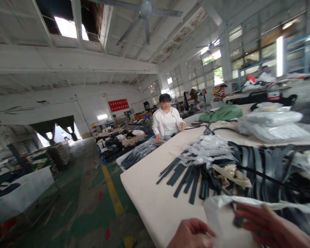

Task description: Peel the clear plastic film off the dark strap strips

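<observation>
1. Hands are seen at the bottom edge of the head view: the left hand (192, 234) is curled low over the pale desk (150, 203), and the right hand (268, 229) is stretched out just beside it.
2. A clear plastic bag (219, 213) is held between the two hands; the left fingers (206, 231) are closed on its lower left edge, and the right fingers (244, 212) are pinched on its upper right part, over a dark piece seen through the plastic.
3. The bag is placed at the near edge of the desk, in front of the dark straps (186, 175), which are fanned out flat on the desk surface.
4. A heap of crumpled clear bags (209, 148) is laid just behind the straps, and more black strapping (268, 165) is spread to the right of them.
5. Filled plastic packs (274, 124) are stacked farther back on the right, beside a green cloth (222, 113).
6. A person in a white jacket (167, 120) is seated at the far end of the desk, well apart from the hands.
7. A green floor with a yellow line (113, 193) is seen to the left of the desk.
</observation>
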The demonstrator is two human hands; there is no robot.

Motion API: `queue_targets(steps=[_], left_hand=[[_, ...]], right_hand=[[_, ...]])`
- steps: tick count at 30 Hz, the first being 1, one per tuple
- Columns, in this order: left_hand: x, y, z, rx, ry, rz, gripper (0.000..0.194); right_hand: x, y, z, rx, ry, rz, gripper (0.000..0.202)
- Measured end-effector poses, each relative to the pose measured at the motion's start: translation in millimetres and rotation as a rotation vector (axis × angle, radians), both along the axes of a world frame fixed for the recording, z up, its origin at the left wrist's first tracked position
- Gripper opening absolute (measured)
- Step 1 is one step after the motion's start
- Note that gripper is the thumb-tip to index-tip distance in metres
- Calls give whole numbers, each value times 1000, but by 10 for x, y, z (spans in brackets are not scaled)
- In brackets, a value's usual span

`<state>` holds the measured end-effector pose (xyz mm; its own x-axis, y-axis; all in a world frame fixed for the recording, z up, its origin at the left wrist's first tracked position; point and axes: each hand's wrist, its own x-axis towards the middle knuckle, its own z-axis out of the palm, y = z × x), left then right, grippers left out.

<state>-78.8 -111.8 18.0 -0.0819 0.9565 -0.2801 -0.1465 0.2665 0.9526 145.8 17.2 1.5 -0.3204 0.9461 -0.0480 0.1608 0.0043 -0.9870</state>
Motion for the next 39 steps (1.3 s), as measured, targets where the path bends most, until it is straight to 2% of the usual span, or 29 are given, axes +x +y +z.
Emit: queue_targets(steps=[1, 2, 4, 6, 11, 16, 22, 27, 34, 36, 39], left_hand=[[70, 99, 35, 54, -27, 31, 35], [140, 184, 60, 111, -41, 37, 38], [278, 301, 69, 195, -27, -16, 42], [401, 349, 34, 220, -1, -56, 47], [583, 313, -52, 209, 39, -51, 65], [623, 291, -43, 118, 85, -98, 31], [710, 292, -30, 62, 85, -172, 6], [753, 284, -13, 36, 116, -305, 4], [754, 264, 82, 19, 102, -365, 13], [748, 266, 74, 14, 105, -355, 12], [679, 299, -31, -8, 84, -304, 9]], right_hand=[[-92, -163, 67, -130, 53, 90, 65], [-171, -291, 117, -159, 86, 181, 64], [-273, -435, 169, -148, 112, 348, 62], [-309, -460, 178, -75, 95, 418, 61], [-263, -387, 209, -12, 113, 268, 48], [-197, -394, 327, 73, 67, 182, 27], [-181, -405, 307, 121, -31, 169, 31], [-150, -404, 271, 181, -181, 147, 27], [-160, -420, 403, 279, -301, 137, 29], [-169, -426, 364, 292, -293, 154, 32], [-167, -291, 112, 211, -292, 160, 31]])
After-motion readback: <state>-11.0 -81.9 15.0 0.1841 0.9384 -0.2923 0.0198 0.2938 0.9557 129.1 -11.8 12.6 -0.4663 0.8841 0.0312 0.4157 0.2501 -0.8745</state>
